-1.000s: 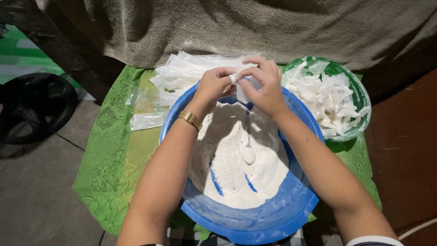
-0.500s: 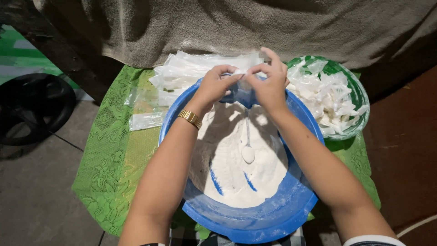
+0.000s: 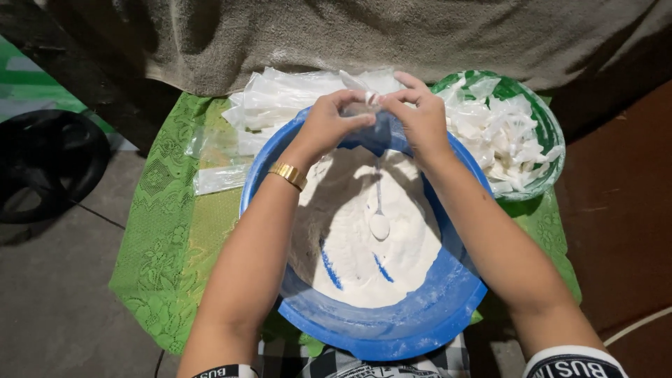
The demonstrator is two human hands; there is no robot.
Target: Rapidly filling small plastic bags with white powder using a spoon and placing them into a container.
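Two hands up at far rim of blue basin (image 3: 420,329), both pinching same small clear plastic bag (image 3: 369,105) between them. Left hand (image 3: 329,122): thumb + forefinger pressed on bag's left edge, other fingers curled. Right hand (image 3: 420,115): thumb + forefinger pinched on bag's right edge, other fingers bent loosely. Bag held above basin's far rim, not touching powder; can't tell if anything's inside.

Gold watch (image 3: 288,175) on left wrist.

Basin sits mid cloth, approx. half full of white powder (image 3: 364,266), blue bottom showing thru in a couple streaks. White spoon (image 3: 379,220) lies in powder near basin centre, bowl end toward near rim, handle pointing to hands.

Green lace cloth (image 3: 164,259) covers the stand under basin. Pile of flat clear bags (image 3: 280,105) at cloth's far edge, left of hands, just beside basin rim. Green bowl (image 3: 542,129) at far right corner, touching basin's right side, heaped w/ white tied packets (image 3: 500,136).

Grey blanket (image 3: 350,35) hangs behind the cloth's far edge. Black round object (image 3: 42,164) on floor, well left of cloth.
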